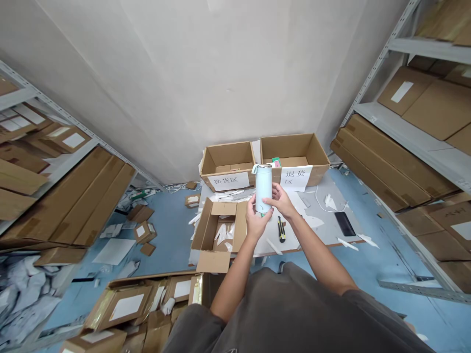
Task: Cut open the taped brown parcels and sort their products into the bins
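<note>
I hold a pale blue-white cylindrical bottle (263, 186) upright in front of me, above the table (331, 215). My left hand (256, 219) wraps round its lower part from the left. My right hand (281, 200) grips its right side with the fingers closed on it. The bottle has a lid with a small loop at the top left. An open cardboard box (219, 230) with white paper scraps inside sits just left of my hands.
Two open labelled boxes (228, 166) (294, 157) stand at the table's back. A utility knife (281, 229), a black phone (345, 223) and paper scraps lie on the table. Shelves of cartons flank both sides; boxes and packaging litter the blue floor at left.
</note>
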Motion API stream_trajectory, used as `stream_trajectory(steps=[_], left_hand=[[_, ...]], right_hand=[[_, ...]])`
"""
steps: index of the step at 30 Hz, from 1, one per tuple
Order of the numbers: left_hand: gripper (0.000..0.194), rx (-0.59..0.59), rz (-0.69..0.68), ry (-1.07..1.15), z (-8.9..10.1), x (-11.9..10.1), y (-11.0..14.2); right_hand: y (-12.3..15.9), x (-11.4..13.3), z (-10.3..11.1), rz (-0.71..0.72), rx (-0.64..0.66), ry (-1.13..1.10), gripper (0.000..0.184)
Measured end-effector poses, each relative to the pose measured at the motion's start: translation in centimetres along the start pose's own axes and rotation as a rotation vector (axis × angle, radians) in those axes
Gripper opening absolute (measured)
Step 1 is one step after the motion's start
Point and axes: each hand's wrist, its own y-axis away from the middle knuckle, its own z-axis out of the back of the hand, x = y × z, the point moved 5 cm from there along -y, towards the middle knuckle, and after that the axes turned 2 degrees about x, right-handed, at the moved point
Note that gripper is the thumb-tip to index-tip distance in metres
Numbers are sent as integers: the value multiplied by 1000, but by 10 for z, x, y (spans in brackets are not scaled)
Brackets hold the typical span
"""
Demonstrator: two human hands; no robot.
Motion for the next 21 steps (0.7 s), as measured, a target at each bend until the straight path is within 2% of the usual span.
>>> stream_trajectory(steps=[4,9,12,15,17,19,21], left_hand=[[81,102,7,169,0,1,3],[91,3,32,39,5,-2,7],[83,-49,10,75,6,-6,5],[81,63,38,241,5,-5,0],[79,144,67,285,3,-4,0],[81,116,69,207,6,-4,1],[91,37,36,69,8,-7,2]], right_hand=[[4,3,-5,-41,75,-3,63],[4,3,-5,-35,-66,13,66],[4,4,-10,-34,-38,-20,68],[5,6,-12,-74,46,-89,65],[6,7,-11,-102,52,-132,60],[5,8,-8,-94,-6,-130,59],[4,8,-5,-63,-79,-85,63]])
